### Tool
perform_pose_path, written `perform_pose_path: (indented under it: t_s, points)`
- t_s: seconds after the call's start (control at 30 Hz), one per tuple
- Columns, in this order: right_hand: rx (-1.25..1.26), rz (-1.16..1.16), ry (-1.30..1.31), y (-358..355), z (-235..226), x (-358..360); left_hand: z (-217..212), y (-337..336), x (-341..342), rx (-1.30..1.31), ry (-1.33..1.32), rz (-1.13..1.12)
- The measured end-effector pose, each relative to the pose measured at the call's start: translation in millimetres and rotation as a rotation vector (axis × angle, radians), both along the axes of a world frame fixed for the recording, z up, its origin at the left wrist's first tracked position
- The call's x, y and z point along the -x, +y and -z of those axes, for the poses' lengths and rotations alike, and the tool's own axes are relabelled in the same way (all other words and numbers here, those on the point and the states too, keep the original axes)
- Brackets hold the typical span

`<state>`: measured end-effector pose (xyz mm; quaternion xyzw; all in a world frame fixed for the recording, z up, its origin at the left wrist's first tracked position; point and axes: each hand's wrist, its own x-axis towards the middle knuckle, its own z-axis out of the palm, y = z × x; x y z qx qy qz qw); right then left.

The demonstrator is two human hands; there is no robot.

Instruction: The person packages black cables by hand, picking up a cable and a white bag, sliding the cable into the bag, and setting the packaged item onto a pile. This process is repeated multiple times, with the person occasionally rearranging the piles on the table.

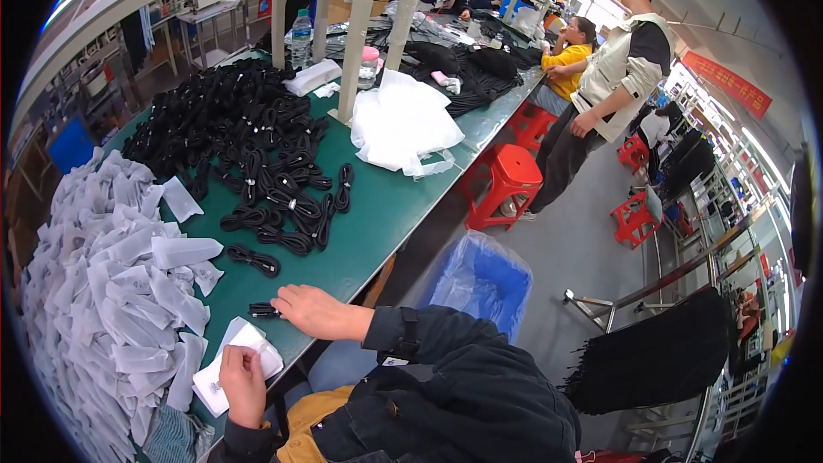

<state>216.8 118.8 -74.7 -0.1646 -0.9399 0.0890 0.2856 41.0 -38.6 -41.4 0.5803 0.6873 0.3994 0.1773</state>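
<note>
My right hand [315, 310] is closed on one end of a small bundled black cable [261, 309], held just above the green tabletop [360, 236]. Below it, my left hand [243, 384] has its fingers curled and pinched at the top of a stack of white translucent bags [210, 384]. What exactly lies between those fingertips is hidden. A loose coiled black cable [254, 260] lies a little beyond my right hand. Farther back spreads a large heap of coiled black cables [244, 116]. To the left is a big pile of filled white pouches [111, 283].
A white plastic bag [403, 124] lies by the table's frame post [360, 43]. A lined blue bin [484, 279] and a red stool [504, 184] stand right of the table. One person [621, 60] stands beyond, with a seated person [570, 51] nearby. Dark fabric [656, 351] hangs at right.
</note>
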Motion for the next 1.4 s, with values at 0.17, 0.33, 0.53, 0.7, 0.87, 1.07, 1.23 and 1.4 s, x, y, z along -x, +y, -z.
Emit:
perform_pose_path:
  t_s: [0.17,0.33,0.53,0.7,0.87,1.07,1.23,1.4]
  points:
    - [0.114,-0.015,0.032,-9.0,5.4,5.5,8.0,-5.7,8.4,-0.053,-0.015,-0.017]
    - [0.382,0.038,0.133,-13.9,-4.1,-4.3,29.6,-2.5,9.6,-0.105,0.035,-0.084]
    - [0.526,-0.023,0.231,-21.3,-41.9,-17.5,12.9,3.1,2.2,-0.025,-0.186,-0.099]
    - [0.542,-0.112,0.23,-30.1,-39.7,-16.8,6.7,-3.1,3.8,0.01,-0.275,-0.126]
    - [0.543,-0.123,0.192,-34.7,-41.3,-21.7,5.7,-5.3,5.2,-0.034,-0.207,-0.118]
    - [0.76,-0.104,0.162,-33.1,-39.5,-25.0,1.8,-2.7,5.2,-0.188,0.132,-0.135]
    - [0.829,-0.007,0.183,-29.0,-32.4,-27.2,1.2,-1.0,1.5,-0.216,0.19,-0.045]
    - [0.874,-0.01,0.192,-32.2,-28.3,-25.9,4.2,0.2,0.1,-0.171,0.321,0.04]
